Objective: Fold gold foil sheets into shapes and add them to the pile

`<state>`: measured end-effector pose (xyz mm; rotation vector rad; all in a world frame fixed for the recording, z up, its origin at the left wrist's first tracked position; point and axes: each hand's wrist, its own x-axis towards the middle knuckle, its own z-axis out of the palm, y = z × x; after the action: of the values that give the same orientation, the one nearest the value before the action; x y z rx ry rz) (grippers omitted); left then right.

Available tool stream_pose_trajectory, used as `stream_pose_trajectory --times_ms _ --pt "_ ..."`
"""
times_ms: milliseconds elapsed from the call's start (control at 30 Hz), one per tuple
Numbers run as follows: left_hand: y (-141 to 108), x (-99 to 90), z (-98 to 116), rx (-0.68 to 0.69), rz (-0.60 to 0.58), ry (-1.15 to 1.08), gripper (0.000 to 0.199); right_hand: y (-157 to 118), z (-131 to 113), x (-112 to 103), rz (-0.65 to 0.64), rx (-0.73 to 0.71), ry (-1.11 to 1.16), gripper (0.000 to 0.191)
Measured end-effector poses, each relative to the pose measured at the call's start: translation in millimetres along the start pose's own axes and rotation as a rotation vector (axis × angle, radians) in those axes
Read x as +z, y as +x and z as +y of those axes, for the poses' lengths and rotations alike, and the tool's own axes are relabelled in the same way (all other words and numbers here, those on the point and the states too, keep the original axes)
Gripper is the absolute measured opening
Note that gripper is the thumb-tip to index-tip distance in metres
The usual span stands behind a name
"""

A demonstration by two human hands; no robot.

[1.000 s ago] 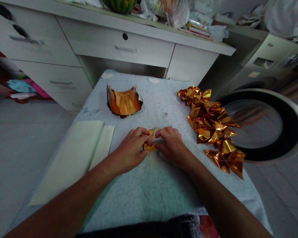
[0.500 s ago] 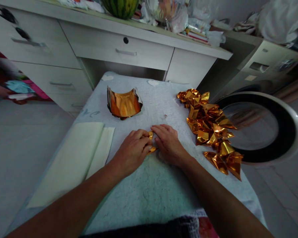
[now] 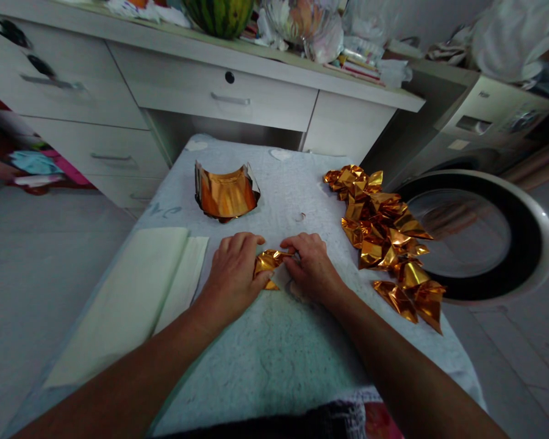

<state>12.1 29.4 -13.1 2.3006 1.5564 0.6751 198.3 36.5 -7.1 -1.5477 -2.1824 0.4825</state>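
Observation:
Between my hands, low over the cloth-covered table (image 3: 274,341), is a piece of gold foil paper (image 3: 269,261), partly folded. My left hand (image 3: 235,268) grips its left side, thumb below and fingers above. My right hand (image 3: 311,265) pinches its right end between thumb and forefinger. Beyond them stands a curved stack of gold foil sheets (image 3: 227,194). Folded gold foil pieces (image 3: 384,225) lie in a long heap on the right. Pale yellow paper (image 3: 123,299) lies flat to the left of my left hand.
White drawers (image 3: 224,91) stand behind the table, with a watermelon (image 3: 219,15) and plastic bags on the counter (image 3: 165,38). At right, a washing machine's round door (image 3: 526,244) hangs open beside the table edge.
My hands have moved apart a little, the left one shifting left and turning, so more of the gold foil shows between them. The view has shifted slightly.

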Motion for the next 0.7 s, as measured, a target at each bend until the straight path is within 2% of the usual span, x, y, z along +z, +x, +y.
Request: stream_pose_trajectory --times_ms 100,267,400,567,700 --pt "-1.3 0.2 -3.4 -0.046 0.011 0.073 0.049 -0.1 -0.2 -1.1 -0.009 0.013 0.009 0.017" --pt "1.4 -8.9 1.2 -0.080 -0.048 -0.010 0.017 0.0 2.8 -5.2 0.045 0.006 0.153 0.008" --pt "3.3 -15.8 5.0 -0.146 -0.114 -0.269 0.006 -1.1 6.1 -6.3 0.093 0.046 0.343 0.006" --pt "3.5 -13.4 4.7 -0.200 0.007 -0.593 0.014 -2.3 3.0 -6.1 0.079 0.104 0.602 0.008" --pt "5.7 -13.4 4.7 -0.211 0.055 -0.552 0.007 -4.5 0.9 -9.2 0.062 0.035 0.547 0.003"
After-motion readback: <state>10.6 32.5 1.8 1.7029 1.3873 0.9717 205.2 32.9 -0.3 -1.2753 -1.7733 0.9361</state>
